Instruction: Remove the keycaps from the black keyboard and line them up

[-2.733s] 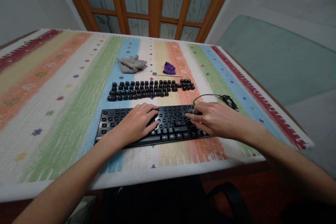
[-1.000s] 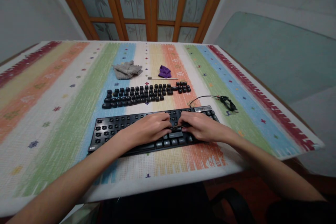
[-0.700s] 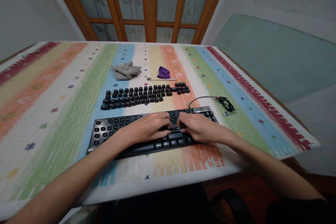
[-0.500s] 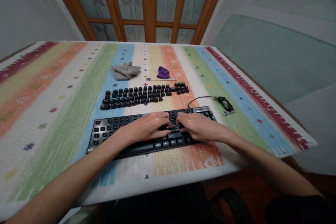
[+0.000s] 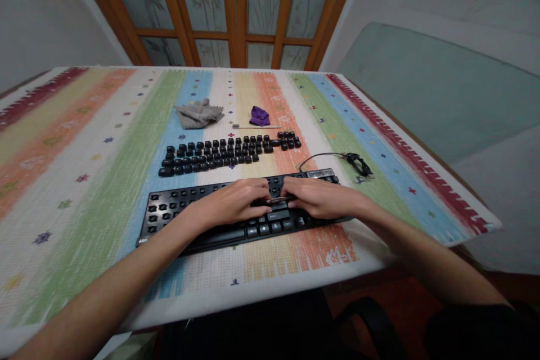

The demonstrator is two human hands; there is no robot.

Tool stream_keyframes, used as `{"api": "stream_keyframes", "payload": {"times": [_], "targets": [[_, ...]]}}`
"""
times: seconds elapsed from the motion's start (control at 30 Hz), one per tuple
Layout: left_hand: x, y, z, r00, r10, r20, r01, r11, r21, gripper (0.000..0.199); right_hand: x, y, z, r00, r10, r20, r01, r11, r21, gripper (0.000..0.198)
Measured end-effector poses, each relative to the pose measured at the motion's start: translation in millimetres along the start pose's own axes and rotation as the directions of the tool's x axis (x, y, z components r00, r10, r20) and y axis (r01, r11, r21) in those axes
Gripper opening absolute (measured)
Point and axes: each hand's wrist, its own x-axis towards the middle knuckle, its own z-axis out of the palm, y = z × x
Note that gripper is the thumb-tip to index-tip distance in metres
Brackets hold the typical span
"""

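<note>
A black keyboard point(image 5: 223, 234) lies at the table's near side, its left part stripped to bare switches and keycaps still on toward the lower right. My left hand point(image 5: 236, 198) and my right hand point(image 5: 317, 197) meet over its right half, fingers curled. Between them is a thin, shiny metal tool point(image 5: 277, 200), held level just above the keys. Both hands pinch it, one at each end; its exact kind is hard to make out. Behind the keyboard, loose black keycaps point(image 5: 211, 153) are laid out in rows.
Past the keycaps lie a crumpled grey cloth point(image 5: 199, 114), a purple cloth point(image 5: 259, 116) and a thin toothbrush point(image 5: 257, 126). The keyboard's coiled cable point(image 5: 358, 165) rests to the right. A striped tablecloth point(image 5: 126, 180) covers the table. A chair armrest point(image 5: 371, 320) shows below the near edge.
The whole view has shifted slightly, so things appear a little further left. My hands stay in nearly the same place on the keyboard, still gripping the metal tool.
</note>
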Motion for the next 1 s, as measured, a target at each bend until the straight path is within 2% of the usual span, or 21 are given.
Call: {"api": "stream_keyframes", "payload": {"times": [0.17, 0.53, 0.77, 1.0], "targets": [[-1, -1, 1, 1.0, 0.002, -0.02, -0.002, 1.0, -0.011, 0.015, 2, 1, -1, 0.999, 0.043, -0.015, -0.042, 0.997, 0.057, 0.006], [0, 0, 0, 1.0, -0.017, 0.006, 0.017, 0.998, -0.054, 0.015, 4, -7, 6, 0.998, 0.045, -0.041, -0.051, 0.988, -0.146, 0.004], [1, 0, 0, 1.0, -0.02, 0.011, 0.02, 0.999, -0.051, 0.017, 2, -7, 7, 0.997, 0.052, -0.052, -0.057, 0.994, -0.097, 0.006], [1, -3, 1, 1.0, -0.01, -0.007, 0.009, 0.999, -0.051, 0.018, 5, -6, 9, 0.996, 0.047, -0.071, -0.055, 0.991, -0.122, 0.005]]}}
